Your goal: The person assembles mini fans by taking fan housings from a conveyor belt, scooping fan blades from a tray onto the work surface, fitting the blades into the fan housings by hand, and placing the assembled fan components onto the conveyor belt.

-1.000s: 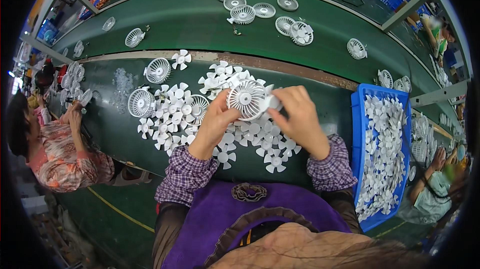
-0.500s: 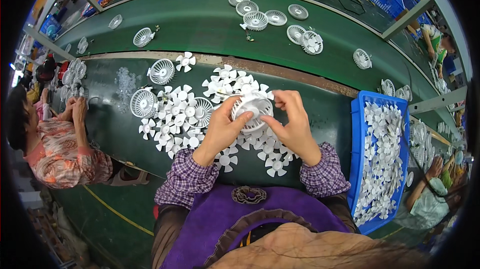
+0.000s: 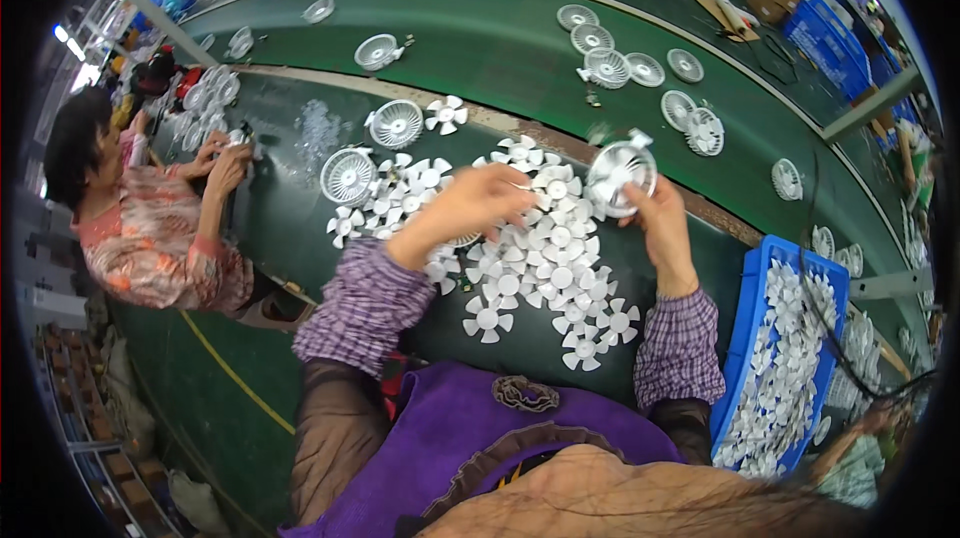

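My right hand grips the lower rim of a round white fan housing, raised over the far edge of the table and tilted. A fan blade seems to sit inside it, though blur hides the detail. My left hand reaches over a heap of white fan blades, fingers apart and partly curled, with nothing visible in them. More loose white blades lie left of that hand. Two slatted fan housings, one farther and one nearer, rest beyond them.
A green conveyor belt runs past the table's far edge, carrying several white fan housings. At my right stands a blue crate full of white blades. Small clear pieces lie at the left, near a seated co-worker.
My hands have parted. The right one has carried the fan housing away toward the belt, while the left has let go and moved left over the blades. The whole view has shifted.
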Available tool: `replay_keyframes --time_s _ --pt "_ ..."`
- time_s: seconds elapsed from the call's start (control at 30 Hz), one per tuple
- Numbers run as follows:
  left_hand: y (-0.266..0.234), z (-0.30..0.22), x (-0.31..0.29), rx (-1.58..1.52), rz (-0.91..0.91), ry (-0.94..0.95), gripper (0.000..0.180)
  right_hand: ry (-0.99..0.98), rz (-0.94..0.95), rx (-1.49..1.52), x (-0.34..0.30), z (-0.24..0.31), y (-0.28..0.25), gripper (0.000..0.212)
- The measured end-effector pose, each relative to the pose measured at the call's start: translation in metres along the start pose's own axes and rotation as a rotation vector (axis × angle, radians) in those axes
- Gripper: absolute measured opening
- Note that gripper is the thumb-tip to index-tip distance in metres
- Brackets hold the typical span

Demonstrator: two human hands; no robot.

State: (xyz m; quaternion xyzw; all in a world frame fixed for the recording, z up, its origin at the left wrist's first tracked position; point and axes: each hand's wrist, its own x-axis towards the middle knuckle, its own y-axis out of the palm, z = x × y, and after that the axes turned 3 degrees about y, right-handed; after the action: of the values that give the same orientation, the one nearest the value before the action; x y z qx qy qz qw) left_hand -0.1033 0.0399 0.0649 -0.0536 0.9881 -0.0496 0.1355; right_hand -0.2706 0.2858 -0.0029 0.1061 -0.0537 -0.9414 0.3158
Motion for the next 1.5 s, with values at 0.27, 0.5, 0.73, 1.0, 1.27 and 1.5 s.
replay_keyframes --time_s 0.27,0.5,0.73,1.0,1.27,1.5 --pt "-0.101 -0.016 0.091 0.298 -0.250 -0.063 0.026 -0.116 -0.456 -0.381 0.000 -0.043 -0.067 0.018" --pt "-0.026 0.008 0.297 0.305 -0.415 0.068 0.043 -0.468 -0.596 -0.799 -0.007 -0.053 -0.038 0.016" --pt "0.032 0.021 0.373 0.050 -0.261 -0.039 0.018 -0.515 -0.603 -0.822 0.000 -0.050 -0.051 0.018" --pt "-0.056 -0.024 0.239 -0.542 -0.071 0.099 0.025 -0.439 -0.570 -0.786 -0.001 -0.052 -0.048 0.018" --pt "-0.076 -0.042 0.027 -0.474 -0.165 0.123 0.041 -0.726 -0.103 -0.908 0.001 -0.009 0.039 0.012" --pt "-0.031 0.017 -0.048 -0.762 -0.187 0.181 0.041 -0.576 -0.056 -1.478 0.024 -0.027 0.096 0.036"
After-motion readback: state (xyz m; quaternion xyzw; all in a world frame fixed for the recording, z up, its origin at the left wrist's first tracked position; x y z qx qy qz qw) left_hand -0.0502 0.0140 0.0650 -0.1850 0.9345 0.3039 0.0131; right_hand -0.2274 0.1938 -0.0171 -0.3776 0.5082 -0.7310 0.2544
